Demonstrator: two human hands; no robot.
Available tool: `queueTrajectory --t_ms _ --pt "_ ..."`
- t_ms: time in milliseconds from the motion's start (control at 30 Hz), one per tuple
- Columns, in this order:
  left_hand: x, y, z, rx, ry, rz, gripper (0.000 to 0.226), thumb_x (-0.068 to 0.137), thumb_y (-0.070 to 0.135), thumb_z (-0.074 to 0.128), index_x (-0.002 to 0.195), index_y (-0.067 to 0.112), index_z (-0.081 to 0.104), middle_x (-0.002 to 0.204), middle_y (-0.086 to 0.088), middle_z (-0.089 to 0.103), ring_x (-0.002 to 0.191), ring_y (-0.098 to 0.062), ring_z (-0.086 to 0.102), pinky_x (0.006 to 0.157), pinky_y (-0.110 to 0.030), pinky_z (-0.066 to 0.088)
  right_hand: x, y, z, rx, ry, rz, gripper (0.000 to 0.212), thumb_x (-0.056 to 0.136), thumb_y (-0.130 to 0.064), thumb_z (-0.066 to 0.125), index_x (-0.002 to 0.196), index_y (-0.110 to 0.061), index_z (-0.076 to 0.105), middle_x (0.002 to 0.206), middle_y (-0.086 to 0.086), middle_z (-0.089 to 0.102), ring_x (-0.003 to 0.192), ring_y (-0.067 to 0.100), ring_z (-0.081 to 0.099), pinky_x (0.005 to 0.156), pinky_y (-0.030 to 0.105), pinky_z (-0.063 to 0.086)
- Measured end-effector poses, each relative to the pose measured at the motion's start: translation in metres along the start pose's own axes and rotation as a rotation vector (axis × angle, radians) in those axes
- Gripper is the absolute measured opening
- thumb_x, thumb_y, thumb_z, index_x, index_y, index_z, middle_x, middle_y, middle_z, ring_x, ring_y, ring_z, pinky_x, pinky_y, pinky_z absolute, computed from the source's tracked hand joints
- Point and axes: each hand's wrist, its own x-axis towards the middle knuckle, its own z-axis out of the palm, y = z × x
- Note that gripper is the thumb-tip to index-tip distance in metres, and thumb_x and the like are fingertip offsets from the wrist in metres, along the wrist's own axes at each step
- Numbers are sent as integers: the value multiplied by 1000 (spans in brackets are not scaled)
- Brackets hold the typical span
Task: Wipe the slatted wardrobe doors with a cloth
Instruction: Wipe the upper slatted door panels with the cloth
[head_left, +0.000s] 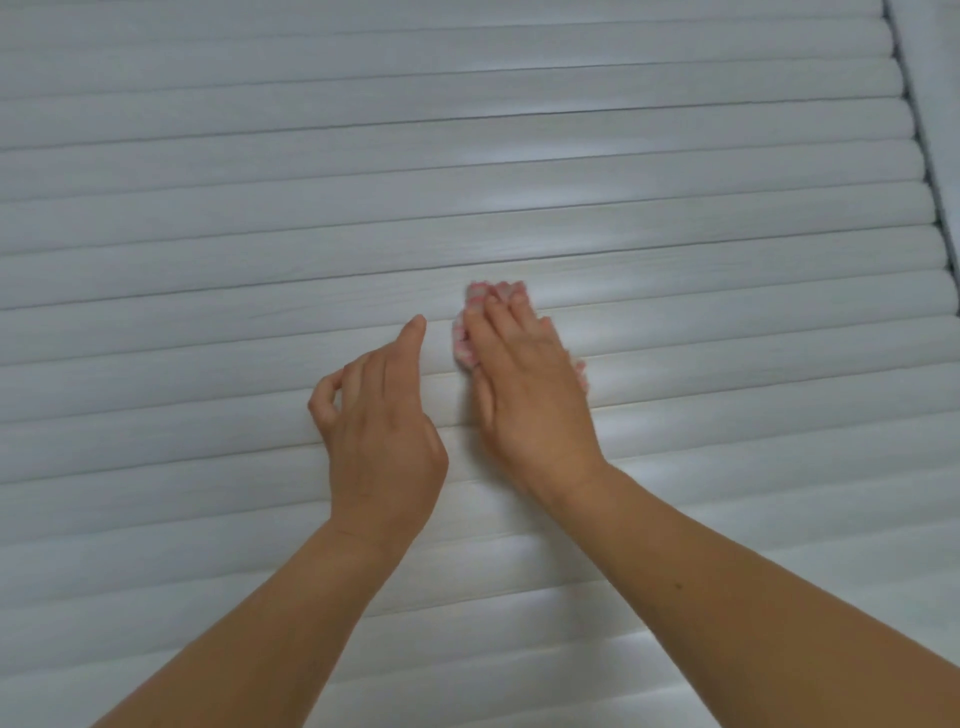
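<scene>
Pink-checked cloth (470, 325) mostly hidden under right hand (524, 384).

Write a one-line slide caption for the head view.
Right hand presses a pink-and-white cloth flat against white slatted door; left hand beside it.

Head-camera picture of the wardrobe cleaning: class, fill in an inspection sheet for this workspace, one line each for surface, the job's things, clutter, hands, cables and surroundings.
Surface: white slatted wardrobe door, horizontal rounded slats filling the view, glossy highlights in places.
Job's things: small pink-and-white patterned cloth, pressed flat on a slat near the middle, mostly covered by the hand.
Clutter: nothing seen.
Hands: right hand lies flat on the cloth, fingers straight; left hand beside it, holds nothing, fingers loosely curled, against the slats.
Cables: nothing seen.
Surroundings: dark vertical gap at the door's right edge, pale panel beyond it.
</scene>
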Motion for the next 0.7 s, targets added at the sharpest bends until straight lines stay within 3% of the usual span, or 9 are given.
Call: queueTrajectory --t_ms 100,267,533,700 --pt "-2 -2 1 6 5 -15 72 60 0 39 131 12 45 108 -3 60 100 -14 42 93 -33 20 -13 -2 5 2 -20 -140 48 90 -16 34 132 -4 53 140 14 48 135 33 37 110 43 25" --pt "-4 8 6 -11 9 19 61 70 10 32 128 9 48 106 -4 61 101 -14 44 94 -34 22 -35 19 -7 -3 -106 -296 52 83 -4 33 130 -4 55 139 14 49 134 31 36 111 36 20" --pt "-15 34 17 -38 -74 140 68 63 6 27 127 12 48 107 -1 61 99 -15 46 98 -35 22 -67 79 -47 7 -144 -283 44 83 1 41 122 -4 60 131 15 56 129 27 38 106 38 30" --pt "-16 43 21 -47 -105 151 68 63 6 26 127 12 48 105 -1 61 99 -16 45 97 -34 23 -88 135 -77 -50 -43 -85 43 85 4 47 125 -9 58 132 4 52 129 17 39 113 29 26"
